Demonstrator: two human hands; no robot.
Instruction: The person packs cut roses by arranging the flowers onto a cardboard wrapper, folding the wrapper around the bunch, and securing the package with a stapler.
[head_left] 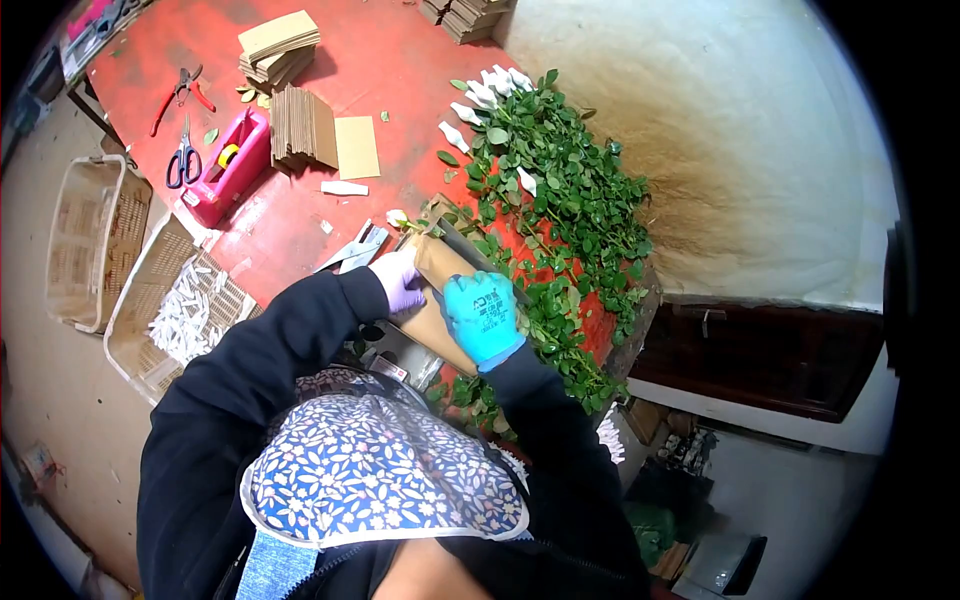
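Observation:
At the near edge of the red table, my left hand, in a thin purple glove, is closed on the left edge of a brown cardboard sheet. My right hand, in a blue coated glove, presses on the same cardboard from the right, its fingers curled. A pale flower bud with some green leaves sticks out just beyond the cardboard. Leafy stems lie along the right side, several with white sleeves over their heads. My fingertips are partly hidden.
Cardboard stacks and a pink tape dispenser stand on the red table. Left of them lie scissors and red pruners. Plastic baskets are at the left, one holding white sleeves. A wall is at the right.

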